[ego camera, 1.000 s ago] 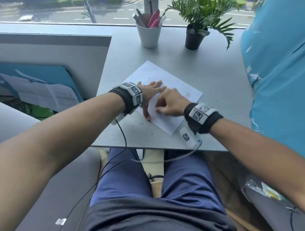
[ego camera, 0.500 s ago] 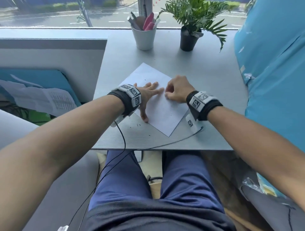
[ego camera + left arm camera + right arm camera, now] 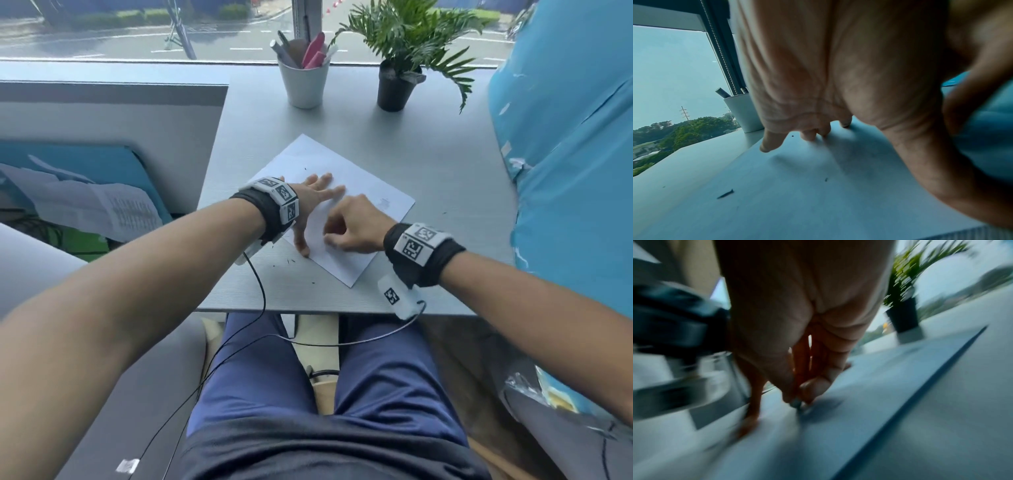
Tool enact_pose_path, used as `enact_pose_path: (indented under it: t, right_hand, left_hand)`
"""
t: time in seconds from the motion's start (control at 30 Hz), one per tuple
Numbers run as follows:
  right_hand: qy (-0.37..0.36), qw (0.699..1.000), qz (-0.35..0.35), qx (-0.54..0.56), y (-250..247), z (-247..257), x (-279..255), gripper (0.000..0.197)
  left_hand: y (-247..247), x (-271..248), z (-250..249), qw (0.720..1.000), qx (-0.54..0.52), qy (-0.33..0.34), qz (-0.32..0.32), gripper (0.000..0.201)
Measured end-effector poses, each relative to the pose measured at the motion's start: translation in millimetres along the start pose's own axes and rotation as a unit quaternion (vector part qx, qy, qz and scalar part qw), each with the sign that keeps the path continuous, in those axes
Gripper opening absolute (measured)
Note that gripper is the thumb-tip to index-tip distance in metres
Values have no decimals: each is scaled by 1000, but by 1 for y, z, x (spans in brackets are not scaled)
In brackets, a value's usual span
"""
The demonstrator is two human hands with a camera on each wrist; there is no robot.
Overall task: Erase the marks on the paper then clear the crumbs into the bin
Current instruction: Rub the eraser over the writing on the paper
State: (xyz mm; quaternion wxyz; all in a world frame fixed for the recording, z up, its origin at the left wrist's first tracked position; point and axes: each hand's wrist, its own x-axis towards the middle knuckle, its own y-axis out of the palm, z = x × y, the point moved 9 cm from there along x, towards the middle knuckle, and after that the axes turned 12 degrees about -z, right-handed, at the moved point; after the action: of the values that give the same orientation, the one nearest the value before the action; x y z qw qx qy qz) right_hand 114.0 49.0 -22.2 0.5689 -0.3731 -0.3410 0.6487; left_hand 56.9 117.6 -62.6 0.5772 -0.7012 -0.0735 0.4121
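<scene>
A white sheet of paper [image 3: 359, 171] lies askew on the grey table [image 3: 445, 164], with a faint mark [image 3: 385, 202] near its right corner. My left hand [image 3: 315, 195] lies flat on the sheet's left part, fingers spread and straight [image 3: 764, 146]. My right hand [image 3: 342, 231] sits on the middle of the paper, fingers curled. In the blurred right wrist view its fingertips [image 3: 807, 386] pinch a small grey eraser [image 3: 796, 403] against the sheet. Dark crumbs [image 3: 284, 262] dot the table by the paper's near edge, and more crumbs [image 3: 725, 194] lie on the paper.
A white cup of pens [image 3: 304, 80] and a potted plant [image 3: 397, 85] stand at the back by the window. A blue cushion [image 3: 565, 154] borders the table on the right. The table's front edge [image 3: 308, 306] is above my lap. No bin shows.
My right hand went from the near part of the paper to the far side and is back toward me and left. The left hand has stayed flat on the sheet.
</scene>
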Motion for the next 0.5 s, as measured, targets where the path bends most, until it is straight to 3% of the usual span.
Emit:
enact_pose_path:
  t: [0.13,0.2,0.33,0.5]
  right_hand:
    - [45,992,-113,-32,-52,-40,31,16]
    - [34,993,-103,-37,-39,-32,26,14]
    - [-9,1000,10,1,10,5,-7,9]
    - [41,993,-104,-21,-49,-45,35,14]
  left_hand:
    - [1,0,-2,1000,-6,-2,-3,158]
    - [1,1,-2,1000,-2,-5,-2,159]
    - [2,2,-1,1000,5,-7,-2,160]
    - [2,1,-3,1000,-12,-12,-4,159]
